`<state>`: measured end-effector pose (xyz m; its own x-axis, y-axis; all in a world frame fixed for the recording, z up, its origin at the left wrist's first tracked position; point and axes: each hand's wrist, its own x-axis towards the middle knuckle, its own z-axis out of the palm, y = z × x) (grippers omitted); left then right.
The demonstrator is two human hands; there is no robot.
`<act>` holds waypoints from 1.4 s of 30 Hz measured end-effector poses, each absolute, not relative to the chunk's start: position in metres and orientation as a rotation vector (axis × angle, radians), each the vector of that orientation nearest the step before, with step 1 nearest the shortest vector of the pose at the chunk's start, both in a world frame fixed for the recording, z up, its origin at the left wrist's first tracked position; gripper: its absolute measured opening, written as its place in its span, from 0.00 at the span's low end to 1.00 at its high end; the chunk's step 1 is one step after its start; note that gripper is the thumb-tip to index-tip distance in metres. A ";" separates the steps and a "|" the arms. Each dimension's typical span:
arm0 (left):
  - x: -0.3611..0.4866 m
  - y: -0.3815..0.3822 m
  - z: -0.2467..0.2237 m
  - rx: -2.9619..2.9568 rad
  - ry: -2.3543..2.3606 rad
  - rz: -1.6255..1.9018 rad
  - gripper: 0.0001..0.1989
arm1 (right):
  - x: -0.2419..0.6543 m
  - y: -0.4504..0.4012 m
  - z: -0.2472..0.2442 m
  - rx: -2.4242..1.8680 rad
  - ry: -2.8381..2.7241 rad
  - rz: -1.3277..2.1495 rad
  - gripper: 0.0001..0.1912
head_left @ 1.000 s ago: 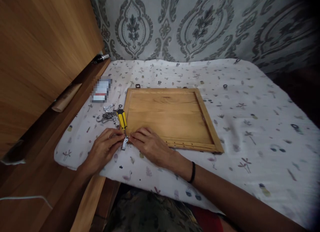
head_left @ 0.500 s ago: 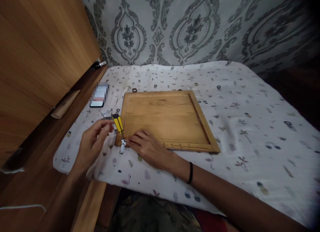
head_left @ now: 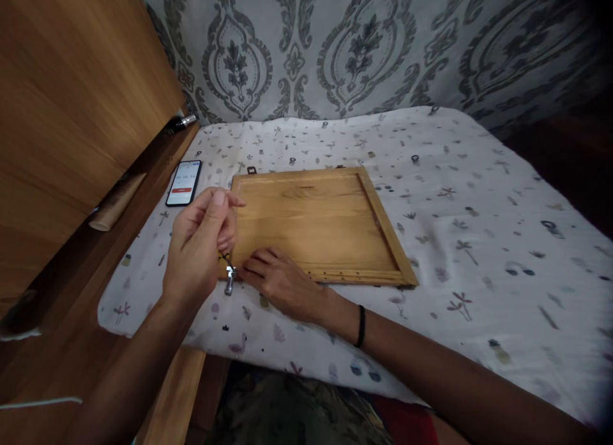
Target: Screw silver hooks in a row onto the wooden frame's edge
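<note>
My left hand [head_left: 198, 247] is closed around a screwdriver [head_left: 223, 258], whose handle is mostly hidden behind the fingers. The shaft slants down to a small silver latch-like metal fitting [head_left: 230, 280] at the near left corner of a framed wooden panel [head_left: 306, 228]. My right hand [head_left: 278, 282] lies over the panel's near edge, palm down. Its fingers are bent together, with the fingertips against the fitting. The thumb is hidden.
A phone [head_left: 184, 183] lies lit on the patterned cloth [head_left: 454, 241], left of the panel. A wooden cabinet side [head_left: 81, 81] rises at the left, with a dark, silver-ended object [head_left: 182, 123] on its ledge. A patterned curtain [head_left: 297, 55] hangs behind.
My left hand has moved up and right from beside the screwdriver and closed around its handle, covering the yellow grip. My right hand stays by the fitting. The view has shifted slightly.
</note>
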<state>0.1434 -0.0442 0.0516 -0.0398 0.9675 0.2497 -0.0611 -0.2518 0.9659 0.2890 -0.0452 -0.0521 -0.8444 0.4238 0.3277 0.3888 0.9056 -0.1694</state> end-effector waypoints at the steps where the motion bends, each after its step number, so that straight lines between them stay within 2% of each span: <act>1: 0.142 -0.043 0.052 1.316 1.034 1.466 0.16 | 0.289 -0.045 -0.052 -0.598 -2.711 0.145 0.13; 4: 0.134 -0.040 0.054 1.297 0.952 1.385 0.19 | 0.289 -0.045 -0.053 -0.596 -2.714 0.147 0.14; 9: 0.124 -0.043 0.055 1.434 0.827 1.040 0.21 | 0.290 -0.044 -0.055 -0.593 -2.707 0.129 0.15; 13: 0.130 -0.047 0.048 1.554 1.035 1.270 0.17 | 0.290 -0.045 -0.054 -0.604 -2.705 0.125 0.13; 17: 0.135 -0.045 0.045 1.386 1.076 1.548 0.13 | 0.289 -0.045 -0.055 -0.613 -2.699 0.128 0.13; 23: 0.122 -0.039 0.049 1.336 0.907 1.316 0.14 | 0.290 -0.044 -0.056 -0.602 -2.701 0.108 0.14; 31: 0.131 -0.045 0.048 1.277 1.060 1.573 0.11 | 0.290 -0.046 -0.054 -0.619 -2.703 0.070 0.14; 37: 0.120 -0.039 0.050 1.362 0.904 1.261 0.16 | 0.290 -0.044 -0.056 -0.599 -2.684 0.084 0.14; 42: 0.127 -0.043 0.048 1.316 1.056 1.541 0.14 | 0.290 -0.044 -0.056 -0.596 -2.691 0.087 0.14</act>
